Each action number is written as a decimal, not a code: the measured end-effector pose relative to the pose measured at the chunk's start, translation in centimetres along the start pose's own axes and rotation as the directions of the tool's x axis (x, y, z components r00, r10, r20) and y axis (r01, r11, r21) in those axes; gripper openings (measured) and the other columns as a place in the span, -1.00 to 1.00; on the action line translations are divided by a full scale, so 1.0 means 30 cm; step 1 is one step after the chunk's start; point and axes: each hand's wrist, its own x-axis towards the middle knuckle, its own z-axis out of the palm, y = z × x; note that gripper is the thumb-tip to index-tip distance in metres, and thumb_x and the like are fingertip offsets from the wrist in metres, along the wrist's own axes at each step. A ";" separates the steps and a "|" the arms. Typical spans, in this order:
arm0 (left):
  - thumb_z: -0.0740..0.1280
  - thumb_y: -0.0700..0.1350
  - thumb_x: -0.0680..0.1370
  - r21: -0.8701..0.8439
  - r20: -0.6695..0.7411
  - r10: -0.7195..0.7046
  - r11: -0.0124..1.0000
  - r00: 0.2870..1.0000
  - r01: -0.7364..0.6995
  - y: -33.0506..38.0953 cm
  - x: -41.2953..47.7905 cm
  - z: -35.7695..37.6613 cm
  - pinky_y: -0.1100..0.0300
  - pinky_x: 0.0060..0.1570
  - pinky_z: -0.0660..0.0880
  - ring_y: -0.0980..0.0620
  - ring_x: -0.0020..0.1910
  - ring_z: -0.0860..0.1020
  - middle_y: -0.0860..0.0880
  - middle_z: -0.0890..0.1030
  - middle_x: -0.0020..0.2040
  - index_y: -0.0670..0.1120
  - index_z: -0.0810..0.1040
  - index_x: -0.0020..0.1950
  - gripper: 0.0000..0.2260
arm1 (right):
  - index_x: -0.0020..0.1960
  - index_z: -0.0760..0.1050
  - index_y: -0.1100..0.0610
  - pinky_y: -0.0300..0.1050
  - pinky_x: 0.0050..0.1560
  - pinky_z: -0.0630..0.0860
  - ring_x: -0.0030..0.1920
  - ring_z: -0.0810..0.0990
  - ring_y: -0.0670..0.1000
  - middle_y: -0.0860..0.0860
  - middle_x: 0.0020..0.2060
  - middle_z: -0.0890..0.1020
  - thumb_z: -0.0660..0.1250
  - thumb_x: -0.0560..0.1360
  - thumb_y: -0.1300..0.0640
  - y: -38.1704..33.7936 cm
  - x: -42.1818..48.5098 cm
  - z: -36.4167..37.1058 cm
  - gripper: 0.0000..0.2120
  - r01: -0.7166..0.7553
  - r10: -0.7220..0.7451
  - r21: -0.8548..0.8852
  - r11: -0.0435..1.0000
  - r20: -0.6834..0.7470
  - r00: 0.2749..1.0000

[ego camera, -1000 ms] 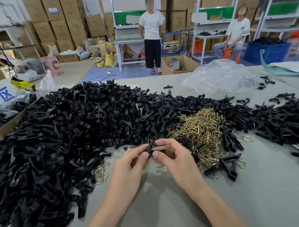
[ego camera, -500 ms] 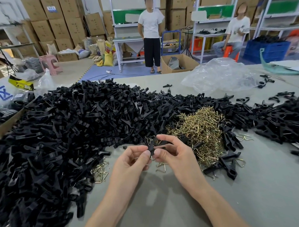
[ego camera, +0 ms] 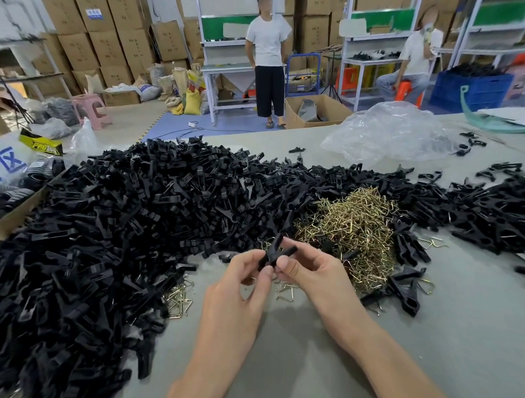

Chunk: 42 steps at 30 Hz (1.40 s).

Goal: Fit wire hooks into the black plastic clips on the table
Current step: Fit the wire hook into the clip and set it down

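Between the fingertips of my left hand (ego camera: 239,285) and my right hand (ego camera: 314,267) sits one black plastic clip (ego camera: 275,252), held above the grey table (ego camera: 442,341) with its two arms spread in a V. Both hands pinch it at its lower end. A huge heap of black clips (ego camera: 106,235) covers the table's left and far side. Just right of my hands lies a mound of brass-coloured wire hooks (ego camera: 355,228). A few loose hooks (ego camera: 286,291) rest on the table under my hands. Whether a hook sits in the held clip is hidden.
More black clips (ego camera: 496,212) spread along the right. A few fitted clips (ego camera: 405,286) lie near the hook mound. A crumpled clear plastic bag (ego camera: 387,133) sits at the far right, a cardboard box (ego camera: 12,215) at the left edge. Two people stand and sit beyond the table.
The clip has been turned between my fingers and now stands more upright with its arms spread. Both hands stay in about the same place.
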 end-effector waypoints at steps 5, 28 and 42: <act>0.37 0.00 0.58 -0.079 0.051 -0.017 0.997 0.999 0.021 -0.010 -0.003 0.005 0.58 -0.07 0.39 0.44 0.03 0.58 0.41 0.63 0.01 0.26 0.52 0.08 -0.84 | 0.17 0.66 0.05 -0.08 0.24 0.56 0.15 0.66 0.02 0.06 0.06 0.72 0.42 0.54 0.13 -0.001 -0.017 0.005 -0.80 0.034 -0.022 -0.121 0.992 0.100 0.995; 0.39 0.05 0.55 0.507 0.327 0.250 0.768 0.912 -0.392 -0.039 -0.017 0.077 0.20 -0.13 0.48 0.05 -0.12 0.53 0.10 0.52 -0.11 0.05 0.55 -0.10 -0.89 | 0.28 0.48 -0.22 -0.37 0.15 0.52 0.10 0.65 -0.23 -0.23 0.03 0.70 0.36 0.60 0.20 0.012 0.028 -0.035 -0.62 0.155 -0.192 -0.191 0.969 -0.190 0.963; 0.20 -0.04 0.62 0.469 0.363 0.169 0.817 0.916 -0.337 -0.047 -0.002 0.020 0.17 -0.07 0.42 0.12 0.00 0.46 0.17 0.49 -0.02 0.17 0.32 0.06 -0.90 | 0.28 0.56 -0.19 -0.43 0.12 0.46 0.11 0.62 -0.24 -0.28 0.07 0.68 0.43 0.56 0.16 0.046 0.010 -0.026 -0.63 0.195 -0.248 -0.456 0.868 -0.057 0.967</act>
